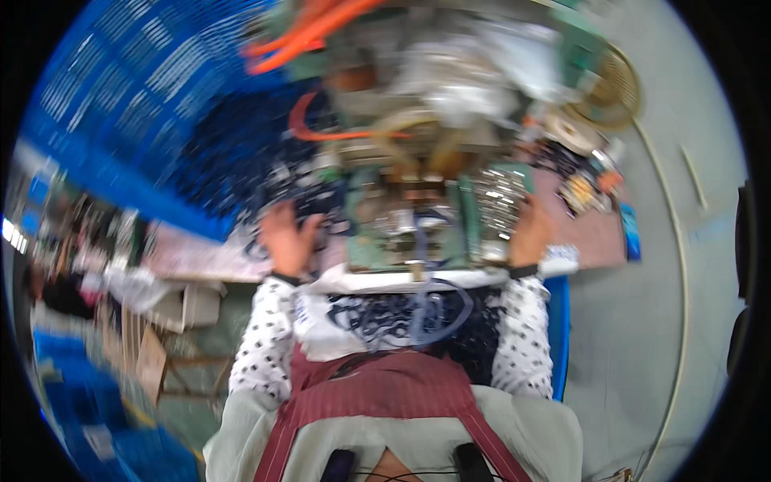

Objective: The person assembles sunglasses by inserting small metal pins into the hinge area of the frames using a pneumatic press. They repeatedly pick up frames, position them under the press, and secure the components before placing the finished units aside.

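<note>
My left hand (288, 239) is over the near edge of a pile of small dark blue pieces (241, 149), thumb and fingers apart. At the right side of a green tray of shiny silver pieces (499, 205) is my right hand (530, 233); motion smears its fingers, so I cannot tell if they hold anything. Between the hands stands a small machine (414, 221) with a green base and metal parts in its middle. A bluish strap or loop (442, 321) hangs from its front. More dark blue pieces (377, 320) lie in front of me, below the table edge.
A large blue crate (104, 120) leans at the left, behind the dark pile. Orange tubes (313, 36) and clear plastic bags (458, 72) are above the machine. To the right lie a white roll (571, 132), small items and a round woven basket (614, 88).
</note>
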`<action>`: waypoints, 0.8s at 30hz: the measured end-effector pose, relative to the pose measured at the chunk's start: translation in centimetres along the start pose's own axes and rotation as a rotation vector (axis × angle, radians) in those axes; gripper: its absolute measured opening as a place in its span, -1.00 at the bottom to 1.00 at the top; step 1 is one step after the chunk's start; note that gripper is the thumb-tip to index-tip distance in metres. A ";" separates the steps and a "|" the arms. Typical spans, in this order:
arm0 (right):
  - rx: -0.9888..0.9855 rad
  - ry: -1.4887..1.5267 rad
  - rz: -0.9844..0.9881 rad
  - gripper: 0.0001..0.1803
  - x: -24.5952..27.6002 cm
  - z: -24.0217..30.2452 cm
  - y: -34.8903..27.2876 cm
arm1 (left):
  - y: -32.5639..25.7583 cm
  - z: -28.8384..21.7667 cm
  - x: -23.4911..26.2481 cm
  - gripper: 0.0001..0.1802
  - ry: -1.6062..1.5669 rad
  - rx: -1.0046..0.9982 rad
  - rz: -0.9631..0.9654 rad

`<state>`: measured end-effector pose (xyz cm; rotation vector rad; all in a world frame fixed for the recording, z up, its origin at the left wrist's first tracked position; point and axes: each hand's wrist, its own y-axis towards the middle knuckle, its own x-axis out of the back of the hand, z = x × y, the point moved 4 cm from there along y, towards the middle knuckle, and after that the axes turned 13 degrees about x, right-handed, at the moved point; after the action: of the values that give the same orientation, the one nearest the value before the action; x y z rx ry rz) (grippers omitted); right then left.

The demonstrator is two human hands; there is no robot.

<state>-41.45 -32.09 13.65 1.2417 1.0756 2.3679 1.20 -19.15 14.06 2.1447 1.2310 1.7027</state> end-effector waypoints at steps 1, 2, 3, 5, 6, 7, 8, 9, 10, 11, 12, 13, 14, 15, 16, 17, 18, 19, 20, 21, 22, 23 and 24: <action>0.008 -0.025 -0.008 -0.68 0.3 1.1 0.5 | 0.3 2.3 -1.7 -0.51 0.078 0.041 0.017; 0.041 -0.056 -0.001 -0.75 0.1 0.8 0.5 | 1.4 3.3 -3.2 -0.55 0.154 0.082 0.130; 0.023 -0.058 -0.013 -0.80 0.2 1.2 0.8 | 2.5 2.7 -3.6 -0.53 0.214 0.164 0.165; 0.001 -0.029 -0.045 -0.87 0.3 1.3 0.9 | 3.8 2.0 -4.5 -0.47 0.311 0.245 0.192; -0.005 -0.002 -0.057 -0.90 0.3 1.3 0.8 | 4.0 1.9 -5.2 -0.43 0.341 0.247 0.192; 0.005 -0.017 -0.060 -0.90 0.6 1.3 0.8 | 4.0 1.4 -6.3 -0.37 0.374 0.267 0.212; 0.018 -0.023 -0.058 -0.90 0.9 1.6 0.9 | 3.7 0.8 -6.7 -0.39 0.323 0.221 0.187; 0.033 -0.028 -0.051 -0.90 1.0 1.9 1.1 | 3.1 0.8 -7.3 -0.43 0.218 0.187 0.156; 0.033 -0.012 -0.056 -0.90 1.2 1.9 1.1 | 2.4 0.9 -7.6 -0.46 0.113 0.156 0.125; 0.031 0.002 -0.061 -0.91 1.4 1.8 1.0 | 1.6 0.4 -7.2 -0.54 -0.014 0.088 0.008; 0.032 0.024 -0.065 -0.91 1.3 1.7 0.9 | 1.1 0.2 -6.6 -0.57 -0.077 0.075 0.000; 0.022 0.047 -0.098 -0.90 1.2 1.6 0.8 | 0.8 -0.2 -6.0 -0.58 -0.109 0.036 -0.002; 0.010 0.039 -0.113 -0.90 1.2 1.8 1.0 | 0.8 -0.6 -5.2 -0.59 -0.137 0.003 -0.005; -0.003 0.031 -0.127 -0.91 1.3 2.1 1.1 | 1.1 -0.7 -4.7 -0.65 -0.235 -0.003 0.022; -0.015 0.024 -0.140 -0.91 1.4 2.4 1.4 | 1.7 -0.3 -4.7 -0.68 -0.330 0.089 0.087; 0.013 0.001 -0.138 -0.91 1.9 3.4 2.0 | 2.3 0.5 -4.7 -0.70 -0.419 0.186 0.148; 0.040 -0.018 -0.132 -0.92 2.6 4.8 2.7 | 2.9 0.5 -4.1 -0.73 -0.504 0.286 0.210; 0.067 -0.037 -0.127 -0.92 3.3 5.9 3.3 | 3.2 -0.5 -3.3 -0.78 -0.630 0.265 0.187; 0.061 0.082 -0.137 -0.91 3.6 6.6 3.7 | 3.8 -0.1 -2.9 -0.82 -0.608 0.225 0.170; 0.055 0.197 -0.144 -0.89 3.8 7.1 4.0 | 4.0 -0.7 -2.3 -0.84 -0.647 0.245 0.145; 0.047 0.312 -0.151 -0.88 3.9 7.7 4.4 | 4.2 -1.3 -1.8 -0.86 -0.685 0.265 0.120; 0.024 0.362 -0.121 -0.87 4.1 8.3 4.8 | 4.2 -1.2 -1.9 -0.87 -0.774 0.288 0.151; -0.051 0.477 -0.060 -0.87 4.2 8.9 5.2 | 4.0 -2.0 -1.4 -0.86 -0.764 0.319 0.178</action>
<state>-36.42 -29.07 23.07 0.6247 1.1477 2.6948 1.51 -23.42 16.00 2.7477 1.1322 0.5891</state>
